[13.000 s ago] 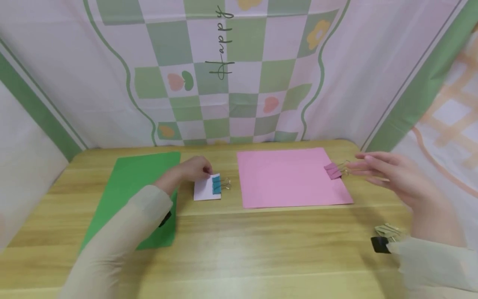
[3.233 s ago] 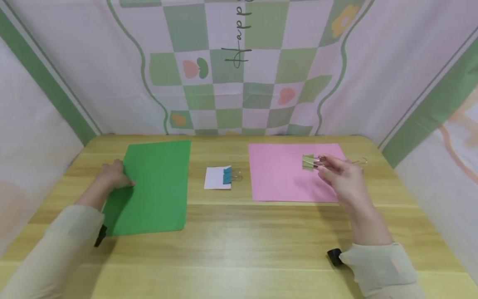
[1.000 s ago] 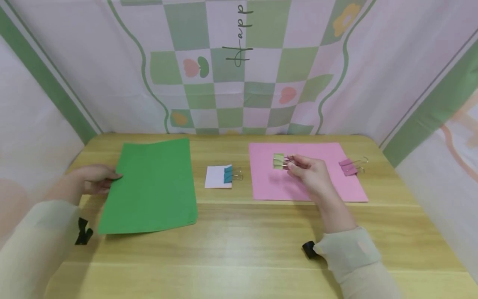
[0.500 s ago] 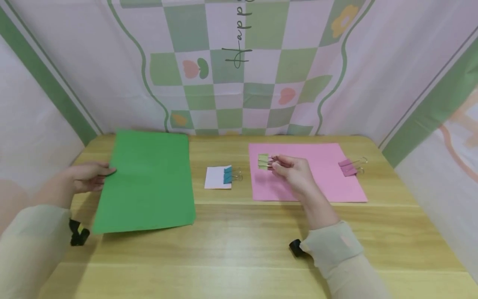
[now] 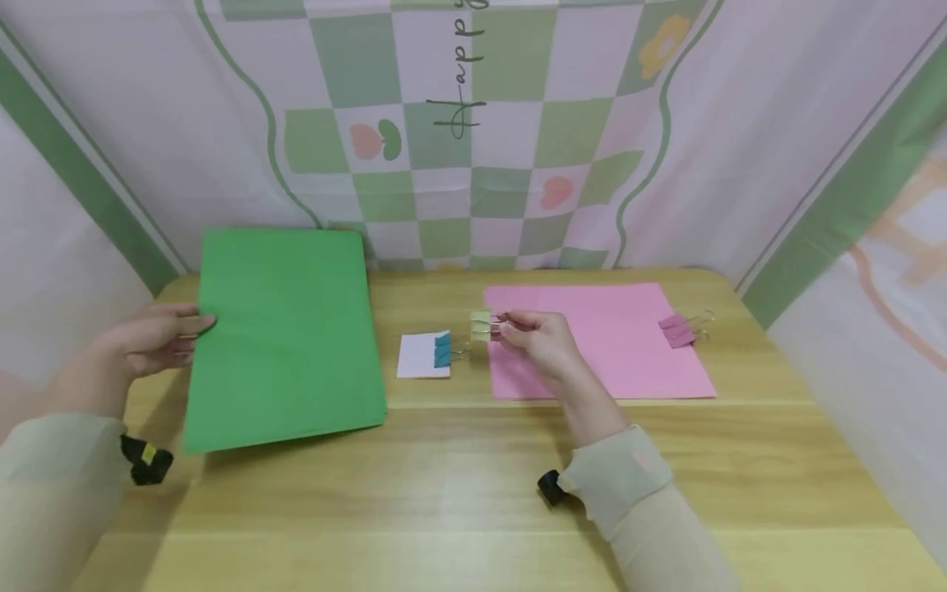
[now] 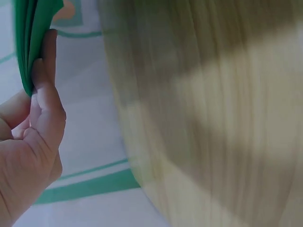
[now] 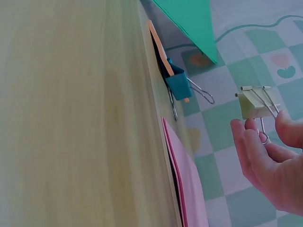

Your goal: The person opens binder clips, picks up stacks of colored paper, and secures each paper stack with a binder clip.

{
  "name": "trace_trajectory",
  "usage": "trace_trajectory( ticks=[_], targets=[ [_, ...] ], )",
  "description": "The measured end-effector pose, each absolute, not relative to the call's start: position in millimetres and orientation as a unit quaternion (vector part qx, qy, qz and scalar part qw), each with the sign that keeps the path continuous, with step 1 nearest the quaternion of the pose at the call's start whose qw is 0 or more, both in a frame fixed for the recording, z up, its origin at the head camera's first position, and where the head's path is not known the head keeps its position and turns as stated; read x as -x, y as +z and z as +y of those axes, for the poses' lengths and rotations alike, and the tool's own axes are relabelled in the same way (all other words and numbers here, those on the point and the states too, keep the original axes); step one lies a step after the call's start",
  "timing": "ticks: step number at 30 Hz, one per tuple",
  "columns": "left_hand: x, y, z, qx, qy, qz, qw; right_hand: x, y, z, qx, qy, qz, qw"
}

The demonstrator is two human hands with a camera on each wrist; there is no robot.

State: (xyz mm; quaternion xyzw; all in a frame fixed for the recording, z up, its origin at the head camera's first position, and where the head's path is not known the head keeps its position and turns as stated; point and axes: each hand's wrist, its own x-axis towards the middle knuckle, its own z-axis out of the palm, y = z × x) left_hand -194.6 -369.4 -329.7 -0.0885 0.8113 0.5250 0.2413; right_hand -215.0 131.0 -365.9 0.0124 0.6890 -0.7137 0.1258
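Observation:
My left hand (image 5: 159,339) pinches the left edge of a stack of green paper (image 5: 284,337), thumb on top. The stack is raised off the table and tilted; in the left wrist view several layered sheets (image 6: 33,38) show at the held edge. My right hand (image 5: 546,341) pinches a pale yellow-green binder clip (image 5: 481,326) by its wire handles, in the air near the left edge of the pink paper (image 5: 599,345). In the right wrist view, thumb and fingers press on the clip (image 7: 258,104) handles, apart from the green paper.
Between the green and pink stacks lies a small white paper pad (image 5: 416,356) with a blue binder clip (image 5: 442,350) on its right edge. A pink binder clip (image 5: 676,330) grips the pink paper's right edge. A patterned curtain (image 5: 503,140) hangs behind the wooden table (image 5: 444,485).
The left hand has taken hold of the green paper and lifted it. The yellow-green clip, lying at the right earlier, has been picked up and carried left by the right hand.

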Motion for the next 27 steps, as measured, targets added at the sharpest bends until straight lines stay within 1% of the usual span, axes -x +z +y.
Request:
trace_trajectory(
  ticks=[8, 18, 21, 27],
  targets=[
    [195.5, -327.0, -348.5, 0.071, 0.508, 0.825, 0.238, 219.7, -369.8, 110.0, -0.025, -0.717, 0.683, 0.135],
    [198.4, -321.4, -329.8, 0.020, 0.598, 0.767, 0.231, 223.4, -372.6, 97.9, -0.061, -0.743, 0.649, 0.152],
    [197.3, -317.6, -328.3, 0.003, 0.611, 0.762, 0.215, 222.2, -370.2, 96.2, -0.051, -0.747, 0.646, 0.151],
    [193.9, -308.0, -325.7, -0.034, 0.639, 0.751, 0.164, 216.3, -364.0, 89.3, -0.031, -0.739, 0.655, 0.154]
  ],
)
